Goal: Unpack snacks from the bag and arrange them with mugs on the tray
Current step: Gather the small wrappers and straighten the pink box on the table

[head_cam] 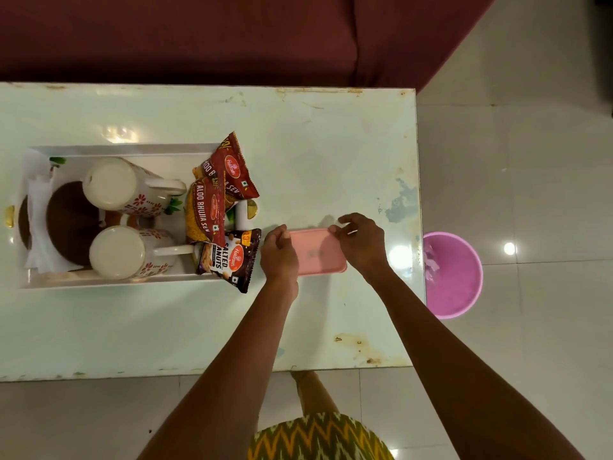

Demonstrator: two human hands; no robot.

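A white tray (109,150) on the table's left holds two floral mugs (114,185) (119,252) lying with handles toward the right, beside a brown round item on white paper. Three snack packets lean on the tray's right end: a red one (237,167), a yellow-red one (204,214) and a dark peanuts packet (229,258). To their right lies a folded pink bag (318,252), flat on the table. My left hand (278,252) grips its left edge; my right hand (361,240) pinches its upper right corner.
The white table (315,144) ends just right of my right hand. A pink bucket (454,277) stands on the tiled floor beyond that edge. A maroon sofa (199,34) runs along the table's far side.
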